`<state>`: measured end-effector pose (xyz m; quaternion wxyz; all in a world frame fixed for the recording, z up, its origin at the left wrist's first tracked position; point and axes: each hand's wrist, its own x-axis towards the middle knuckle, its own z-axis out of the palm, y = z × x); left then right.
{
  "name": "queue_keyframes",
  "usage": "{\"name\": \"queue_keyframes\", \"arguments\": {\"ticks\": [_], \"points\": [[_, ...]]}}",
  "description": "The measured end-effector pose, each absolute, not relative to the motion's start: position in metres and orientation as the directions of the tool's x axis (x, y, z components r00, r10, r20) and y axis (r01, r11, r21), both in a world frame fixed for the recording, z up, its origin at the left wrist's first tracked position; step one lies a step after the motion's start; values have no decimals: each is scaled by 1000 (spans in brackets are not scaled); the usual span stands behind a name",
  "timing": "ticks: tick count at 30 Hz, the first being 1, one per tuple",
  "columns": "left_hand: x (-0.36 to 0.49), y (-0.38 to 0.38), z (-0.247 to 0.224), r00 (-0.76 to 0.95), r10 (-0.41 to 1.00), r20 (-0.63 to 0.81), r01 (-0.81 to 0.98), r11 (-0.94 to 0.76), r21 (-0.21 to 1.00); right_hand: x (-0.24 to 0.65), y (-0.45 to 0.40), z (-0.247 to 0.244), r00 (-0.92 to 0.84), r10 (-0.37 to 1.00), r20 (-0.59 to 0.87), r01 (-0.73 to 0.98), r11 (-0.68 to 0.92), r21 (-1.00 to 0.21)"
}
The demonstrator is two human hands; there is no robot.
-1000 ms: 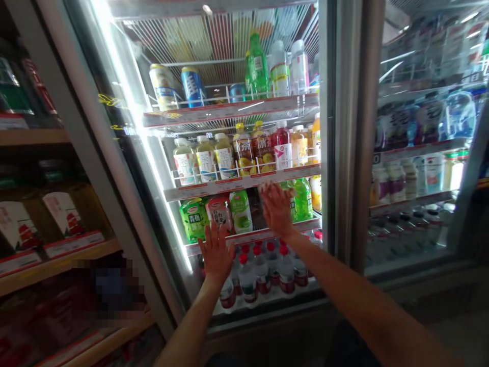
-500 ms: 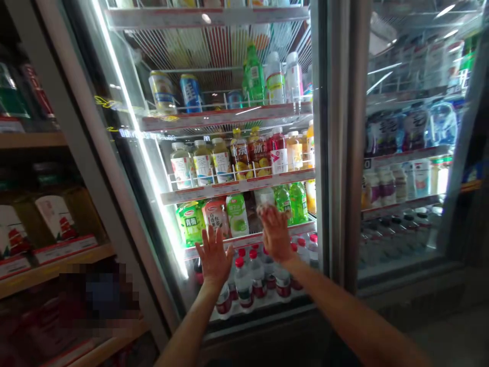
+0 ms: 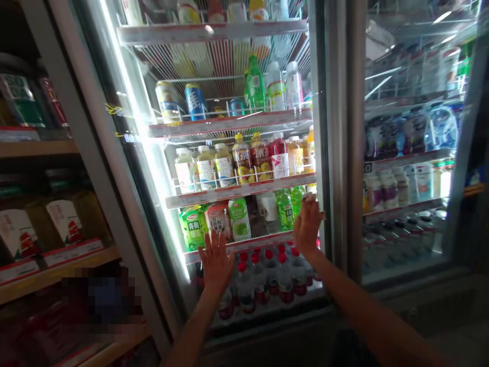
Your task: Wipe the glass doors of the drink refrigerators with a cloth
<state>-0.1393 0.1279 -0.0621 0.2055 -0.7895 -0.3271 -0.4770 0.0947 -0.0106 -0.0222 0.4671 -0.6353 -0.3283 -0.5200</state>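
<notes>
My left hand (image 3: pixel 217 262) is raised with its fingers spread, palm toward the glass front of the drinks cooler, before the lower shelf edge. Behind its fingertips show a green pouch (image 3: pixel 193 224) and a reddish pouch (image 3: pixel 217 216). My right hand (image 3: pixel 306 227) is up near the right side of the same door, its fingers bunched and bent. Something pale shows at its fingertips, too blurred to make out. Beside it, behind the glass, stand green bottles (image 3: pixel 285 211), partly covered by the hand. Whether either hand touches the glass I cannot tell.
A metal door frame (image 3: pixel 343 153) runs upright right of my right hand, with another glass-fronted cooler beyond. Red-capped water bottles (image 3: pixel 246 288) fill the bottom. Tea bottles (image 3: pixel 206 168) and cans (image 3: pixel 195 102) stand higher. At left, wooden shelves (image 3: pixel 42 148) hold large bottles.
My right hand has moved right across the door, from before the middle of the lower shelf to near the frame. My left hand stays almost in place. The view has shifted slightly.
</notes>
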Motion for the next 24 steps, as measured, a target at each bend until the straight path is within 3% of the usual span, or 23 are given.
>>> {"name": "queue_keyframes", "arguments": {"ticks": [3,5,7,10,12,14,17,19,21,24], "points": [[-141,127,-60,329,322,887,711,-704,-8,67,-2,-47,-5,214,977,954,-292,69],[-142,126,-60,329,320,888,706,-708,-6,71,-7,-55,-108,290,951,947,-263,187],[-142,127,-60,335,318,887,701,-713,-9,91,-19,-51,-43,223,974,942,-316,114],[-139,126,-61,325,336,884,709,-705,7,117,-30,-36,195,-11,981,895,-407,-183],[-136,126,-62,318,351,881,714,-700,21,110,-23,-32,253,-49,966,881,-401,-251],[-135,125,-62,311,356,881,716,-698,29,82,-7,-38,187,65,980,918,-366,-151],[-137,124,-61,325,335,884,707,-707,8,33,18,-57,-47,319,947,957,-258,134],[-142,123,-60,340,321,884,700,-714,-10,21,23,-63,-159,407,899,947,-194,255],[-148,123,-58,355,309,882,690,-723,-25,32,18,-57,-147,365,919,948,-213,236],[-155,124,-56,374,280,884,666,-745,-46,68,6,-29,80,149,986,948,-317,-29]]}}
